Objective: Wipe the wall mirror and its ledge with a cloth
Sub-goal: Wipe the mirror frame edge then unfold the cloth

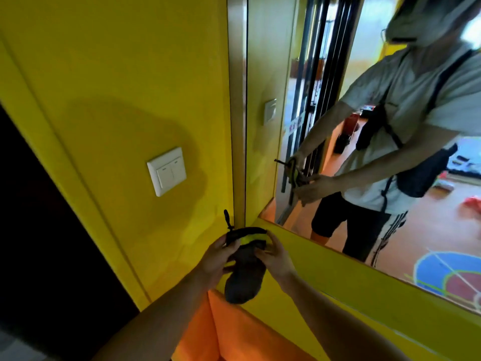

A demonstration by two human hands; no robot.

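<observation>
Both hands up in front of me at the mirror's lower left corner. Left hand (pixel 217 259) grips the left side of the cloth (pixel 244 267), fingers curled round its top edge. Right hand (pixel 276 259) clamps the right side, thumb on the near face. The cloth looks like a dark grey mitt with a yellow-green band and a black loop (pixel 227 220) sticking up at far left. It hangs down between my hands, touching neither wall nor glass as far as I can tell.

Mirror (pixel 351 126) sits right, metal frame strip (pixel 237 113) along its left edge. Yellow ledge (pixel 364 282) runs below it, sloping away near right. White double switch (pixel 166 171) on the yellow wall (pixel 117 74), left of the frame. Dark doorway (pixel 39 230) far left. Orange panel (pixel 205 332) under my forearms.
</observation>
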